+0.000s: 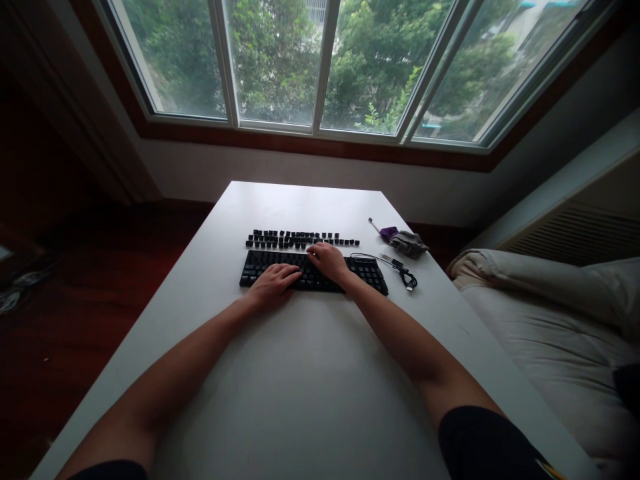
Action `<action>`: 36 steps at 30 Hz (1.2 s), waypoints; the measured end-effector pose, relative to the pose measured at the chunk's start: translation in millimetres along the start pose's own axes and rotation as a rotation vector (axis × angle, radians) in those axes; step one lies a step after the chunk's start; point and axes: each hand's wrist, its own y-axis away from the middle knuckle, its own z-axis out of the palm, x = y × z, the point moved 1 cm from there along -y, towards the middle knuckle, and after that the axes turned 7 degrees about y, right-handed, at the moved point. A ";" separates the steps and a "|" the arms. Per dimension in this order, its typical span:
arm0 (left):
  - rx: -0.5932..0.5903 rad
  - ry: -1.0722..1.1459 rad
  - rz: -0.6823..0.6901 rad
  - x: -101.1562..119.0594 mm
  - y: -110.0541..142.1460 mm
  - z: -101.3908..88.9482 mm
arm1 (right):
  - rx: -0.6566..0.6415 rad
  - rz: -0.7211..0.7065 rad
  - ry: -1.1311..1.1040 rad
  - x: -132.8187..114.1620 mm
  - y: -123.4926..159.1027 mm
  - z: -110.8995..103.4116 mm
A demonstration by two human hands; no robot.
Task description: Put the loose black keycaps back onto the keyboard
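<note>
A black computer keyboard [367,270] lies across the white table, parts of it hidden under both hands. My left hand [274,283] rests on its front left part, fingers stretched out over the keys and holding nothing I can see. Over the keyboard's back middle is my right hand [326,260], its thumb and fingertips drawn together near the upper edge. Whatever those fingertips pinch, if anything, is too small to make out. Just behind the keyboard, several loose black keycaps [300,243] stand in uneven rows, close to the right fingertips.
Right of the keyboard lies a coiled black cable [407,277] with a plug. Behind it are a grey cloth [410,243], a purple item [388,233] and a thin white stick [373,225]. A padded beige seat [545,333] borders the white table [300,393] on the right.
</note>
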 end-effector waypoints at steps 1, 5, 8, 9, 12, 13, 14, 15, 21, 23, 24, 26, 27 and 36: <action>-0.002 0.000 0.005 -0.7 0.0 0.2 | -0.005 0.016 0.022 -0.3 -6.2 2.2; 0.000 0.008 0.019 -1.6 0.0 -1.2 | -0.049 0.070 0.105 -2.9 -27.3 9.7; -0.005 0.004 0.019 0.2 -0.4 -3.6 | -0.093 0.118 0.147 -4.7 -38.2 13.7; -0.008 0.001 0.017 0.8 -0.5 -4.3 | -0.107 0.130 0.154 -5.1 -40.9 14.9; -0.011 -0.002 0.009 1.4 -1.0 -5.0 | -0.133 0.138 0.163 -5.4 -47.4 18.3; -0.012 -0.001 0.010 1.3 -1.2 -4.9 | -0.138 0.138 0.165 -5.2 -49.1 19.5; -0.013 0.000 0.010 1.0 -1.3 -4.7 | -0.144 0.139 0.169 -4.9 -50.5 20.6; -0.014 0.001 0.011 0.8 -1.5 -4.5 | -0.150 0.140 0.174 -4.5 -51.8 21.7; -0.008 0.006 0.010 1.0 -1.7 -5.2 | -0.150 0.112 0.198 -2.6 -54.8 24.1; -0.004 0.002 0.011 1.3 -1.5 -5.5 | -0.124 0.098 0.190 -1.5 -53.2 22.8; -0.004 0.000 0.012 1.4 -1.4 -5.4 | -0.104 0.091 0.179 -0.7 -51.8 21.7; -0.006 -0.004 0.014 1.3 -1.3 -5.0 | -0.065 0.078 0.138 1.9 -47.6 18.7; -0.007 -0.005 0.015 1.3 -1.3 -4.7 | -0.047 0.069 0.107 3.6 -44.8 16.8; 0.002 -0.015 0.015 1.1 -1.5 -2.5 | 0.060 -0.043 -0.248 11.7 -10.1 -4.2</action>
